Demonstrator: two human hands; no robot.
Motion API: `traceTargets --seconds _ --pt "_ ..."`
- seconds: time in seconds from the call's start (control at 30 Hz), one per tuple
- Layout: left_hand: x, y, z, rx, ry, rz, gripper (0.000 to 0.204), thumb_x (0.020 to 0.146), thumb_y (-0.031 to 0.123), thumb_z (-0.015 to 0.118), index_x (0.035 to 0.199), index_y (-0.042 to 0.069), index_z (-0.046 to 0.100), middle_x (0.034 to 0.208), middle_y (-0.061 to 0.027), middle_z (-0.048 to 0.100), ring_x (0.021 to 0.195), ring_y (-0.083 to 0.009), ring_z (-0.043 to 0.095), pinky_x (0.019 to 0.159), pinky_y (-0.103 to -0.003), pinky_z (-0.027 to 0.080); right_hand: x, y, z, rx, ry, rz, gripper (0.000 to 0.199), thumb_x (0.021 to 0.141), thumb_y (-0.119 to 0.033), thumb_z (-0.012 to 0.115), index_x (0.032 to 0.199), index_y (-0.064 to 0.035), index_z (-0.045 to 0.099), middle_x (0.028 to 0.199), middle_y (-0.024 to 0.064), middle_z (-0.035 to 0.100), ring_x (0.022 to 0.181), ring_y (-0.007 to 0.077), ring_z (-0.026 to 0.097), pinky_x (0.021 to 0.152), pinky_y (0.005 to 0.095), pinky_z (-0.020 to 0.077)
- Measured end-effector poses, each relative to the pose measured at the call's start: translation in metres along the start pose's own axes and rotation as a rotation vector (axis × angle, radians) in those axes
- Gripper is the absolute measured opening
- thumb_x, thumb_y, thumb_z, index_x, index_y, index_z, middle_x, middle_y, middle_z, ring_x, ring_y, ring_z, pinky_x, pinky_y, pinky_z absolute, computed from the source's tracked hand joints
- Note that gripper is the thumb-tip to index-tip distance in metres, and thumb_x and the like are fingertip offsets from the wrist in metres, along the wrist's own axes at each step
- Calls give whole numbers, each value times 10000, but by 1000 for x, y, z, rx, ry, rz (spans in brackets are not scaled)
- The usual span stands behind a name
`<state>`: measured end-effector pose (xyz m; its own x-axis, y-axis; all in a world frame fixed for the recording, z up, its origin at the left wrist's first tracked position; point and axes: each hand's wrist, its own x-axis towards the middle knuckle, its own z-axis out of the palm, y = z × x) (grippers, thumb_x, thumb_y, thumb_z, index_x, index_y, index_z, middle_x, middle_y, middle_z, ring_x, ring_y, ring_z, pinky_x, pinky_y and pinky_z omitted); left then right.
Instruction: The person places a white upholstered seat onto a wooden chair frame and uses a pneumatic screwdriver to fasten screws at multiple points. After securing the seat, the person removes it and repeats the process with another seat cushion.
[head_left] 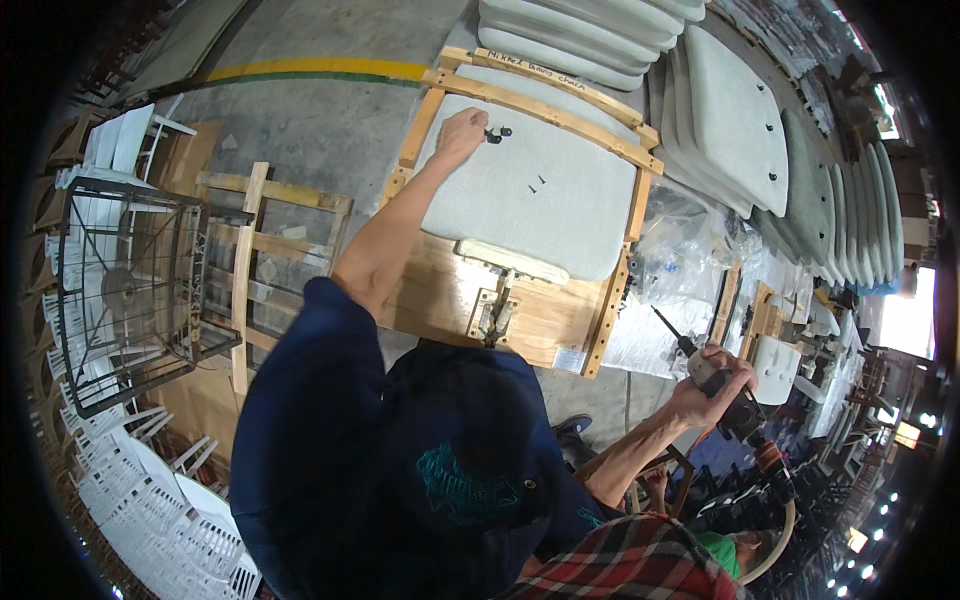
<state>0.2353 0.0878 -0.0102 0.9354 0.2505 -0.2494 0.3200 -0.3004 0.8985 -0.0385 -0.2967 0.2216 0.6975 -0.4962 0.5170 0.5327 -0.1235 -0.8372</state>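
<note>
My left hand [462,132] is over the upper left of a pale grey fabric-covered panel [580,215], its fingers curled together. Small black fittings [496,135] lie right at its fingertips; what the fingers pinch is hidden. Two or so dark screws [538,184] rest on the panel's middle. Off to the right, my right hand [712,388] grips an air-hose power screwdriver [740,410], its long bit pointing up and left toward the wooden frame [555,120] around the panel. A padded clamp bar [512,262] presses along the panel's near edge.
The clamp's metal base [493,315] is mounted on a wooden board. Stacked grey panels [725,115] stand at the far right. A black wire rack [130,290] and wooden slats [250,260] are at left. Another person in green [722,552] is partly visible lower right.
</note>
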Motion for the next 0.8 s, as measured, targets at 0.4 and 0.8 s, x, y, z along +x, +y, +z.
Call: traceTargets --seconds 0.4,0.8 --pt "-20 -3 -11 402 -15 312 323 970 223 598 1249 91 696 1201 -131 687 1144 -312 640 1006 -418 503 2 4 -1 25 -36 28 205 1029 -303 572 973 -109 536 751 76 619 732 242 616 828 441 454" --pt "-12 2 -28 553 7 398 232 924 199 696 1107 60 729 1125 -139 685 1084 -325 645 955 -440 504 1 3 0 -12 6 29 197 1033 -283 569 957 -107 527 740 62 618 700 228 596 805 428 461"
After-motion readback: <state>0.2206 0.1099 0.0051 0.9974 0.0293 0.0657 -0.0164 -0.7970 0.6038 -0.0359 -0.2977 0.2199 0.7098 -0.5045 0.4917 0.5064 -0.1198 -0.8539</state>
